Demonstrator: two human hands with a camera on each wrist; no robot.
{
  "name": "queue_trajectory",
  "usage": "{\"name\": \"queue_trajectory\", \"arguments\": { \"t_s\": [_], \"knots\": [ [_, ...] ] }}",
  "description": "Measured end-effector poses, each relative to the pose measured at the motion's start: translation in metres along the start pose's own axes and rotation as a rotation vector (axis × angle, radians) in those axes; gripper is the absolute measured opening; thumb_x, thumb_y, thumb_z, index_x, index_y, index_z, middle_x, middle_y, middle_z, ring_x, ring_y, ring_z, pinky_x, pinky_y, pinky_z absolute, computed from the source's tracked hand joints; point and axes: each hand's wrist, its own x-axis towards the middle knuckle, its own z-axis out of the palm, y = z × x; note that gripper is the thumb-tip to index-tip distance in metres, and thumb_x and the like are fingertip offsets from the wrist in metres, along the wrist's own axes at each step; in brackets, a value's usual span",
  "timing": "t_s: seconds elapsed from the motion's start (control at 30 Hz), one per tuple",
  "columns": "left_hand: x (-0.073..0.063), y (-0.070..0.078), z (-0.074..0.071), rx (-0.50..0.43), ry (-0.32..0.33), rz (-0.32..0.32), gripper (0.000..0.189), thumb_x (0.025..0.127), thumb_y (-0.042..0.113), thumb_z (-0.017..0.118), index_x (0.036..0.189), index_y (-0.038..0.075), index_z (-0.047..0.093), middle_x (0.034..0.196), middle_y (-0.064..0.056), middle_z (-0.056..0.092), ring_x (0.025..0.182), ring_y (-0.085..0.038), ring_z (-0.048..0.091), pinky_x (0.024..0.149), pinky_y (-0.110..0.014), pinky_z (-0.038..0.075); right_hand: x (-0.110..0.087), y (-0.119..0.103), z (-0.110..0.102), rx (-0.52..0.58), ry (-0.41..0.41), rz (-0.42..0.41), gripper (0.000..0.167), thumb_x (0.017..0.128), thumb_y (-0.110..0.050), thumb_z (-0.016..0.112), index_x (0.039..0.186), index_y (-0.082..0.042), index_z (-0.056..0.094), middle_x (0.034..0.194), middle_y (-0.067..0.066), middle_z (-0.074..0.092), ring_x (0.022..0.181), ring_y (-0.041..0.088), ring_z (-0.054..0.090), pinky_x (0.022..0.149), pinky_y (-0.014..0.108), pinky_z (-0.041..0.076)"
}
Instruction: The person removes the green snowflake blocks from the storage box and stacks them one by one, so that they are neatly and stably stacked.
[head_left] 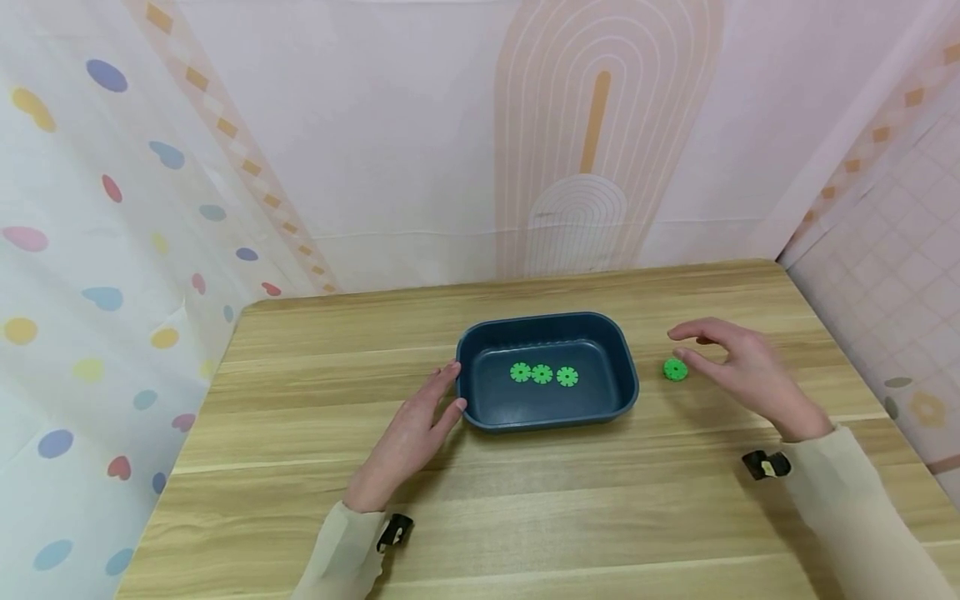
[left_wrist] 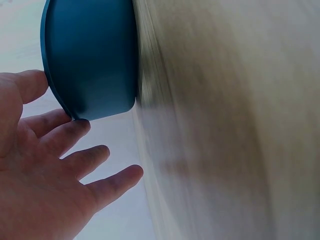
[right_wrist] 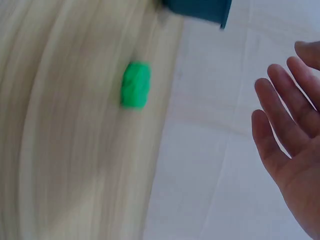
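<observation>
My left hand (head_left: 408, 433) rests its thumb and fingertips against the left end of a dark blue tray (head_left: 547, 422), its fingers loosely spread. In the left wrist view, the fingertips (left_wrist: 80, 126) meet the tray's corner and rim. Inside the tray lie three flat green notched discs, one of them a disc (head_left: 567, 377) apart from the other two. Right of the tray, a green notched piece (head_left: 675, 369) stands on the table, thick like a short stack in the right wrist view. Above and beside it hovers my right hand (head_left: 746, 371), fingers relaxed, thumb apart, holding nothing.
The wooden table (head_left: 315, 375) carries the tray near its middle. A patterned white cloth (head_left: 405, 150) hangs behind the far edge, with more cloth at both sides. Black straps sit at both sleeve cuffs.
</observation>
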Motion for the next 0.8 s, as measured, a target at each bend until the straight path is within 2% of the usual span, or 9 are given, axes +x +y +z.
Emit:
{"name": "queue_trajectory", "arguments": {
  "t_s": [0.13, 0.27, 0.4, 0.63, 0.8],
  "knots": [
    [-0.001, 0.0, 0.0, -0.006, 0.002, 0.001, 0.057, 0.11, 0.028, 0.054, 0.159, 0.005, 0.038, 0.164, -0.01, 0.037, 0.152, -0.036, 0.032, 0.121, -0.055, 0.03, 0.004, -0.013, 0.007, 0.032, 0.034, -0.037, 0.025, 0.094, -0.011, 0.077, 0.119, -0.014, 0.075, 0.118, 0.004, 0.074, 0.105, 0.011, 0.064, 0.079, 0.016, 0.047],
    [-0.001, 0.0, 0.0, -0.009, -0.001, -0.003, 0.057, 0.11, 0.03, 0.053, 0.16, 0.005, 0.038, 0.165, -0.009, 0.037, 0.152, -0.035, 0.031, 0.121, -0.055, 0.03, 0.009, -0.024, 0.016, 0.069, 0.049, -0.07, 0.025, 0.092, -0.006, 0.078, 0.116, -0.011, 0.075, 0.116, 0.005, 0.074, 0.104, 0.02, 0.066, 0.081, 0.015, 0.047],
    [0.0, 0.0, 0.0, -0.009, -0.002, -0.001, 0.057, 0.11, 0.029, 0.053, 0.16, 0.005, 0.038, 0.165, -0.009, 0.036, 0.153, -0.035, 0.031, 0.121, -0.053, 0.03, 0.013, -0.032, 0.025, 0.082, 0.051, -0.102, 0.025, 0.09, -0.003, 0.079, 0.114, -0.007, 0.075, 0.114, 0.005, 0.075, 0.104, 0.023, 0.068, 0.085, 0.024, 0.052],
    [-0.001, 0.002, -0.001, -0.007, -0.008, -0.013, 0.057, 0.11, 0.029, 0.053, 0.16, 0.006, 0.038, 0.165, -0.009, 0.036, 0.153, -0.035, 0.031, 0.121, -0.055, 0.03, 0.02, -0.043, 0.039, 0.128, 0.008, -0.114, 0.026, 0.091, -0.006, 0.079, 0.117, -0.007, 0.075, 0.117, 0.006, 0.074, 0.104, 0.028, 0.07, 0.089, 0.034, 0.055],
    [-0.002, 0.003, -0.001, -0.003, -0.005, -0.014, 0.057, 0.11, 0.029, 0.053, 0.16, 0.005, 0.038, 0.165, -0.009, 0.036, 0.153, -0.035, 0.031, 0.121, -0.054, 0.03, 0.025, -0.052, 0.048, 0.164, -0.045, -0.099, 0.027, 0.093, -0.01, 0.079, 0.119, -0.007, 0.074, 0.119, 0.006, 0.074, 0.108, 0.029, 0.069, 0.092, 0.049, 0.056]
  ]
}}
